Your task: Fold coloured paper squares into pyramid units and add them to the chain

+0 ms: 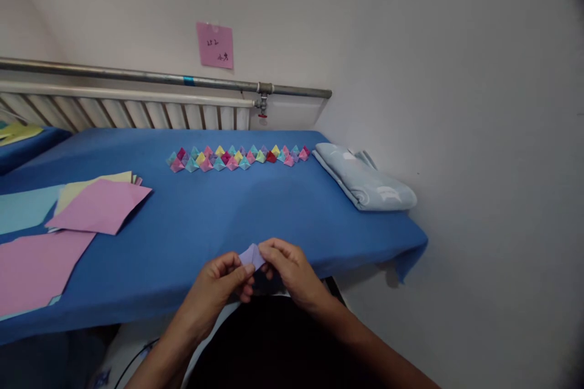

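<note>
A small folded purple paper (pixel 252 256) is between my hands, just off the near edge of the blue-covered table (pixel 191 219). My left hand (pixel 223 279) pinches its left side, thumb across the front. My right hand (pixel 288 265) grips its right corner between thumb and fingers. A crease runs down the paper's middle from its top point. Toward the back of the table, several small folded paper pieces (pixel 232 162) in pink, blue, yellow, red and purple lie in a long band.
Loose pink paper sheets (pixel 103 203), with yellow and blue ones, lie at the left. A folded light-blue blanket (pixel 365 179) rests at the table's right end by the wall. Behind the table are a radiator (pixel 159 114) and a metal pipe (pixel 150 76).
</note>
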{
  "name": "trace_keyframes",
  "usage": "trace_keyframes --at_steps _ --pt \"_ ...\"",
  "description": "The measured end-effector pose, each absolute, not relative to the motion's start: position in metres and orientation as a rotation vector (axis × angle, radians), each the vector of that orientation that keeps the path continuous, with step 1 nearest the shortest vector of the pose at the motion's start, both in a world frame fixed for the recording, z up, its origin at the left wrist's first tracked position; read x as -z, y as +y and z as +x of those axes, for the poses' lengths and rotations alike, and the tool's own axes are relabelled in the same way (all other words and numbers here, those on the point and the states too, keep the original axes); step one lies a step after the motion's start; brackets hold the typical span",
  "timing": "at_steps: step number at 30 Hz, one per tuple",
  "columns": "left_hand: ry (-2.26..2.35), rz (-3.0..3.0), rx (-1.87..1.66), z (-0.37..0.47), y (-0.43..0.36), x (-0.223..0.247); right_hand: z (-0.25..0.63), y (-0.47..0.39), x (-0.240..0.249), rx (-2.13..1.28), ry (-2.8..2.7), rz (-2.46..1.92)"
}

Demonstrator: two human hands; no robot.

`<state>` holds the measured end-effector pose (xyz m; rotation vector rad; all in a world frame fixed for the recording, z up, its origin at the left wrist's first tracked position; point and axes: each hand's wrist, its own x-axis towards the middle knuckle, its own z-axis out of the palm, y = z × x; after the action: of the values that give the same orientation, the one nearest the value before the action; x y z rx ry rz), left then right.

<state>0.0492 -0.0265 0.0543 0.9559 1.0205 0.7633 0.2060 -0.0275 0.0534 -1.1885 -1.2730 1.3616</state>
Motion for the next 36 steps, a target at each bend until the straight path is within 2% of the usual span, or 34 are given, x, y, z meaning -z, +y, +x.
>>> trace_keyframes --at_steps 13,15,17,21,27,32,36 --pt "1.026 1.024 -0.796 0.042 -0.021 -0.053 0.208 -0.027 -0.046 -1.434 -1.289 -1.272" --pt "1.041 0.976 -0.803 0.041 -0.020 -0.051 0.210 -0.028 -0.045 -1.304 -1.290 -1.267" --pt "1.037 0.913 -0.823 0.040 -0.019 -0.048 0.212 -0.030 -0.043 -1.019 -1.352 -1.222" --pt "1.007 0.812 -0.860 0.041 -0.019 -0.045 0.216 -0.035 -0.039 -0.512 -1.791 -1.028" --pt "1.075 0.808 -0.795 0.046 -0.018 -0.043 0.218 -0.030 -0.025 -0.238 -2.126 -0.956" --pt "1.417 1.433 -0.887 0.039 -0.014 -0.031 0.223 -0.022 -0.012 -0.105 -2.219 -1.014" --pt "1.277 2.159 -0.955 0.032 -0.014 -0.018 0.227 -0.024 -0.008 -0.083 -2.319 -1.048"
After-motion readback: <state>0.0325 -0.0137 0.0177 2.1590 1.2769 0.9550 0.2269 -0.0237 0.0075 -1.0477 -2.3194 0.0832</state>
